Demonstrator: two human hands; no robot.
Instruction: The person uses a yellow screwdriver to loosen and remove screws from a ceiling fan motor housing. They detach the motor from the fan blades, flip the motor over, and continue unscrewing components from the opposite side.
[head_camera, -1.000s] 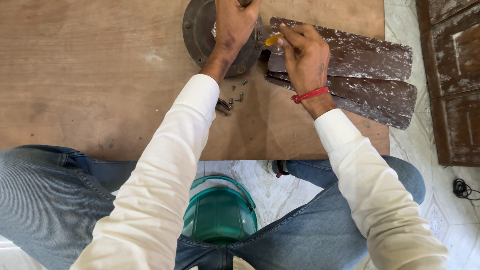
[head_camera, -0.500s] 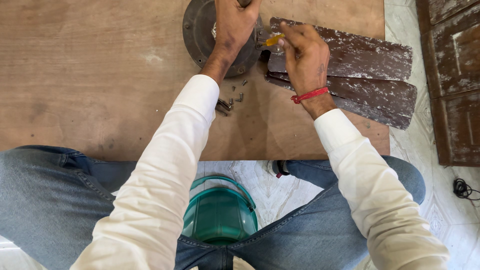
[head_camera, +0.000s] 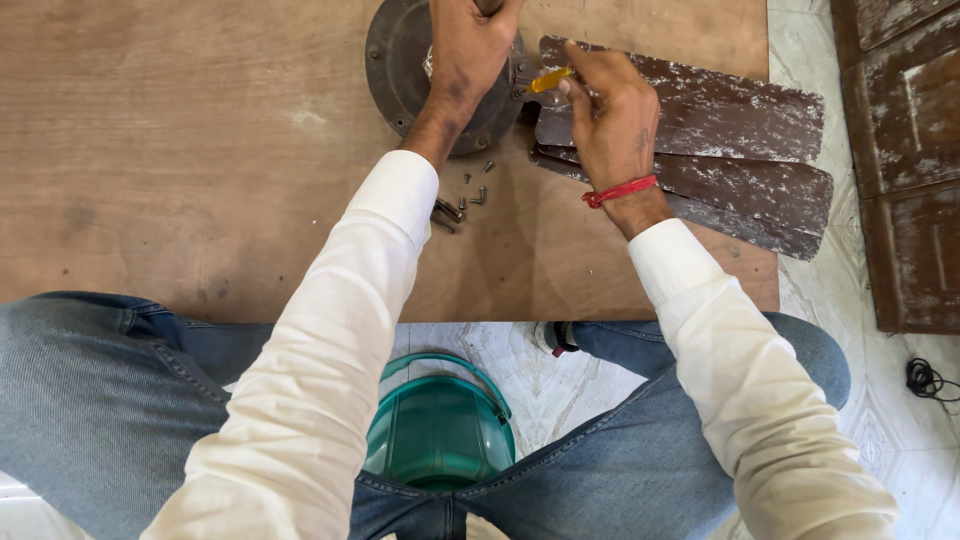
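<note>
Pressing down on the heavy-looking, rigid metal motor housing (head_camera: 420, 70), the left hand (head_camera: 470, 50) is clenching it while right-hand fingers (head_camera: 580, 85) are pinching a light yellow-handled screwdriver (head_camera: 550, 80).

Brown plywood board (head_camera: 180, 150) on the floor carries a round motor housing (head_camera: 400, 70), stacked fan blades (head_camera: 740, 150), loose screws (head_camera: 475, 190) (scattered between).

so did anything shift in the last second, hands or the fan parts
Almost nothing. The right hand keeps the yellow-handled screwdriver at the joint between blades and motor, its pose barely changed. The left hand stays pressed on the motor. Loose screws lie where they were.
</note>
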